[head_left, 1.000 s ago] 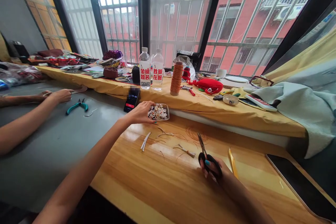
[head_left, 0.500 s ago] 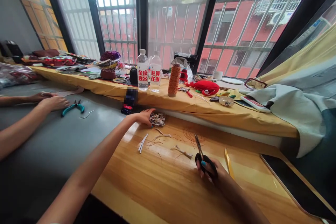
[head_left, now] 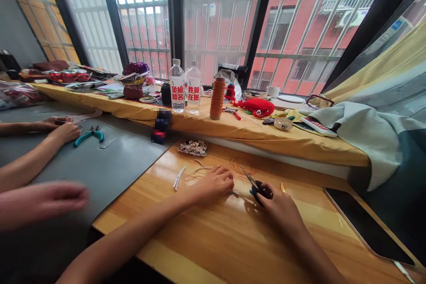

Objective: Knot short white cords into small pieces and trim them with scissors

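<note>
My left hand (head_left: 214, 184) is low over the wooden table, fingers curled down over a small tied bundle of pale cords (head_left: 235, 193). Only the bundle's right end shows; the fingertips are mostly hidden. My right hand (head_left: 278, 206) grips a pair of black-handled scissors (head_left: 256, 186), whose blades point up and left. Behind my left hand lie more pale cord pieces (head_left: 201, 167). White strips (head_left: 179, 178) rest to their left. A loose coil of thin brown thread (head_left: 242, 166) lies beyond the scissors. Near the ledge sits a clear tray of small beads (head_left: 192, 147).
A phone or tablet (head_left: 366, 224) lies at the right. On the cloth-covered ledge stand two bottles (head_left: 177, 88) and a brown thread spool (head_left: 217, 100). At the left, another person's hands (head_left: 66, 132) work near teal pliers (head_left: 89, 136); a blurred hand (head_left: 49, 199) reaches in.
My left hand has left the bead tray and moved right and nearer, onto the cord bundle. The scissors have tilted further left. A blurred hand of another person has entered at left.
</note>
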`<state>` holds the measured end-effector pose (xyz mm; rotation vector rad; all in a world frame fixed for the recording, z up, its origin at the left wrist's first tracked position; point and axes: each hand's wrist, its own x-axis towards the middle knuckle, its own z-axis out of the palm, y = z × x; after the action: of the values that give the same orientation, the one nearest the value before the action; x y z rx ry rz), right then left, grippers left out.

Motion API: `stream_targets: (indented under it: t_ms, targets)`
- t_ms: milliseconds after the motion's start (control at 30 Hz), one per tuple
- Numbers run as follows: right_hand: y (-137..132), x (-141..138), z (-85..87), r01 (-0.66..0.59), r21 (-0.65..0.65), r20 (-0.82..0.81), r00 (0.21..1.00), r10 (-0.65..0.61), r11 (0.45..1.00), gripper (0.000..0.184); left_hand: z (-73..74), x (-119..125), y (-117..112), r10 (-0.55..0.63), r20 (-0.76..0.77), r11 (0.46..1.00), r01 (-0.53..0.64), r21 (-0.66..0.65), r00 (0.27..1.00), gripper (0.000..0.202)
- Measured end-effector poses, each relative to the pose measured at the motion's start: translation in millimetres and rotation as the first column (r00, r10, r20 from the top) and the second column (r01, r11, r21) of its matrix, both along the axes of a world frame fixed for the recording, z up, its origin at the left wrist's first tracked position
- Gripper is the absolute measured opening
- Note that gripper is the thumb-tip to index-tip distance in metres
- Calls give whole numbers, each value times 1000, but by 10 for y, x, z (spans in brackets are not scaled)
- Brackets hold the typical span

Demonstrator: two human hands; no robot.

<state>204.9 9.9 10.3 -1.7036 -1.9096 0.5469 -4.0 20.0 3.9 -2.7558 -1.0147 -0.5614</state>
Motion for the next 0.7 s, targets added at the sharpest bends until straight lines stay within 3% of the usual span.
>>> stream_targets:
  t_ms: [100, 233, 300, 400, 533, 600, 700]
  targets:
    - [1, 72, -6, 26, -23, 172, 985, -21, 999, 21, -19, -9, -44, 83, 82, 995, -78, -55, 993, 15]
    - [-43, 86, 22, -76, -44, 187, 979, 83, 996, 22, 12, 54, -98, 187, 348, 962, -100, -254, 919, 12]
    - [-66, 64, 39, -101, -71, 190, 975, 113, 992, 20, 15, 103, -113, 264, 501, 914, -49, -402, 824, 12]
    - [-75, 8, 41, -94, -84, 131, 986, 105, 992, 16, 10, 139, -104, 382, 659, 789, 143, -598, 648, 16]
    - [-63, -76, 23, -153, -73, -153, 978, 140, 986, 24, 15, 107, -55, 575, 731, 624, 380, -683, 369, 18]
    - [-84, -121, 33, -227, -113, -285, 940, 187, 967, 29, 16, 84, -35, 641, 725, 597, 431, -677, 252, 21]
    - [-175, -201, 61, -367, -201, -443, 861, 250, 908, 38, 7, 66, -26, 646, 745, 618, 458, -639, 168, 23]
